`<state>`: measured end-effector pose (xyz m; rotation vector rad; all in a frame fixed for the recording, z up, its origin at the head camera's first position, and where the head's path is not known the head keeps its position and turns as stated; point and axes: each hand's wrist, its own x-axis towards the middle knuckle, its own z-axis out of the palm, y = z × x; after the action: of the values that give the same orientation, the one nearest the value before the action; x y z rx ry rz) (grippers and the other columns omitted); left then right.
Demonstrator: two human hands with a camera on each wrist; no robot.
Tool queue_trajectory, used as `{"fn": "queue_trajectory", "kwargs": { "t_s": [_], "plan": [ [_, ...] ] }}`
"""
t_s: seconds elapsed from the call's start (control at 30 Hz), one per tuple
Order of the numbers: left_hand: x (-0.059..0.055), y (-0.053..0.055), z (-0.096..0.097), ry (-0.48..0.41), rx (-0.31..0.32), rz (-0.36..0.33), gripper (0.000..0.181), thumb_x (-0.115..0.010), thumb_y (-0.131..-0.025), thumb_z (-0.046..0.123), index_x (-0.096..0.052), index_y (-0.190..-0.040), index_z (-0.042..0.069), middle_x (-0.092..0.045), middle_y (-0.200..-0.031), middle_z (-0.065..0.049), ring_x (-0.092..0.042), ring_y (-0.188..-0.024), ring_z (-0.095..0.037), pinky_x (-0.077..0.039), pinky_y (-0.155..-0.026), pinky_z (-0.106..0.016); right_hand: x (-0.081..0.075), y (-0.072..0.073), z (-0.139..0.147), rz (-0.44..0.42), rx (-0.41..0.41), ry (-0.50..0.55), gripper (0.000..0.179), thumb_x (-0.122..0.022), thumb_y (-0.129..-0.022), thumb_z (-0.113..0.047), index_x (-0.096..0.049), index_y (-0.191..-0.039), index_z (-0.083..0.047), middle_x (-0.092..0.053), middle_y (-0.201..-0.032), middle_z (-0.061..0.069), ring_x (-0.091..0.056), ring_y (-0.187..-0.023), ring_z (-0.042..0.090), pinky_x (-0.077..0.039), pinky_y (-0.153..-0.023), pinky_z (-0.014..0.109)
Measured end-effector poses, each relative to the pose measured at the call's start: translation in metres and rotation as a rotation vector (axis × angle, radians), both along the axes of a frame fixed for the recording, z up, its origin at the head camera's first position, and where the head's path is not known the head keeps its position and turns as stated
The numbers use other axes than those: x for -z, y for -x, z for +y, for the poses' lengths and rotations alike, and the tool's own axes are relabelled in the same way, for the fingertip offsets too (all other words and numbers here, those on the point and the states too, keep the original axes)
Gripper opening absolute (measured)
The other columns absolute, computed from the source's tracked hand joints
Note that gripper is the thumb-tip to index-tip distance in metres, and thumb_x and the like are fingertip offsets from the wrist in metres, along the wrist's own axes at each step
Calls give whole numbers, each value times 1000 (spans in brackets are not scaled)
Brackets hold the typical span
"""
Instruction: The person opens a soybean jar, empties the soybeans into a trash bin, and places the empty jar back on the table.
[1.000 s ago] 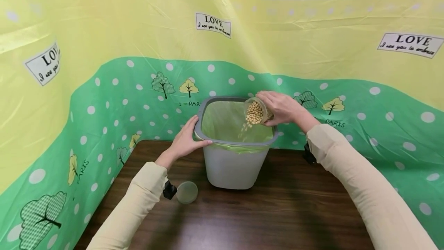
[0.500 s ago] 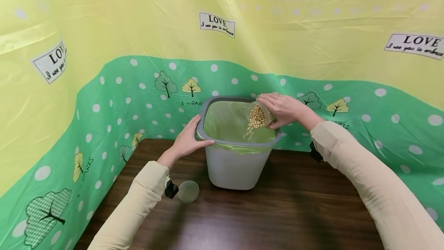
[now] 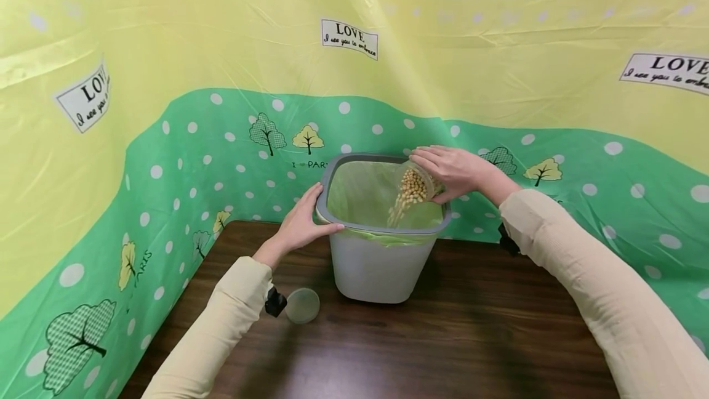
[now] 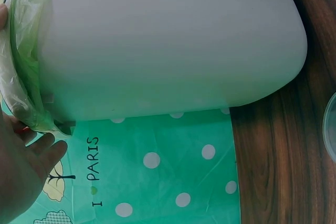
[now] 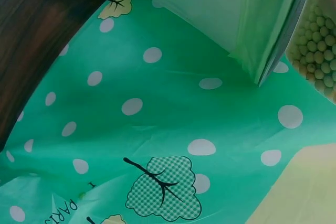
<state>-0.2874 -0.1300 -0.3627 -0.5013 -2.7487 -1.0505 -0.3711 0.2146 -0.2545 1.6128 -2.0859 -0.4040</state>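
A grey trash can (image 3: pixel 382 268) with a darker rim (image 3: pixel 332 217) and a green bag (image 3: pixel 357 193) lining it stands on the table. My left hand (image 3: pixel 299 224) holds its near left corner, thumb along the front rim and fingers along the left side. Bent fingers show beside the rim in the left wrist view. Above the can's right side, my right hand (image 3: pixel 455 170) grips a clear jar (image 3: pixel 434 183) from above, tilted mouth-down to the left. Round pale-yellow beans (image 3: pixel 412 187), like soybeans, spill out in a stream into the bag; the right wrist view shows more inside the jar.
A round translucent lid (image 3: pixel 303 305) lies on the dark wooden table (image 3: pixel 388 350), left of the can and near my left wrist. A green and yellow printed curtain (image 3: pixel 232 159) hangs close behind the can and along the left side.
The stream of beans falling from the jar has grown thicker, and the jar's mouth is tipped further down. My left hand keeps its place on the rim. The head view has shifted slightly.
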Motion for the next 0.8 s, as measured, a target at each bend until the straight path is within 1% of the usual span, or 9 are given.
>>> {"fn": "queue_trajectory", "kwargs": {
  "t_s": [0.23,0.57,0.7,0.8],
  "plan": [
    [1,0,1,5,-6,-4,98,-64,-73,59,-16,-147,16,-13,-151,0,-17,-137,-23,-23,-105,-50,-1,1,0,48,-43,1,97,-78,-56,-47,-41,-125,10,-47,-124,27,-48,-112,40,-41,-91,49],
    [1,0,1,-4,0,3,97,-65,-73,58,-17,-146,15,-13,-151,-1,-17,-137,-23,-22,-105,-50,-6,1,-1,67,-39,-1,99,-81,-54,-46,-40,-127,9,-47,-124,27,-48,-113,40,-41,-91,50],
    [2,1,1,-8,1,8,97,-65,-73,57,-17,-146,15,-13,-151,-1,-17,-137,-23,-23,-105,-50,-9,1,-1,109,-61,-20,99,-80,-55,-47,-42,-126,9,-48,-123,27,-48,-113,40,-41,-90,49],
    [2,1,0,-10,2,15,97,-65,-73,56,-17,-146,15,-14,-151,-3,-17,-137,-23,-23,-104,-51,-11,1,-1,136,-77,-33,98,-80,-55,-47,-42,-125,9,-48,-123,27,-47,-113,39,-41,-91,49]
  ]
}}
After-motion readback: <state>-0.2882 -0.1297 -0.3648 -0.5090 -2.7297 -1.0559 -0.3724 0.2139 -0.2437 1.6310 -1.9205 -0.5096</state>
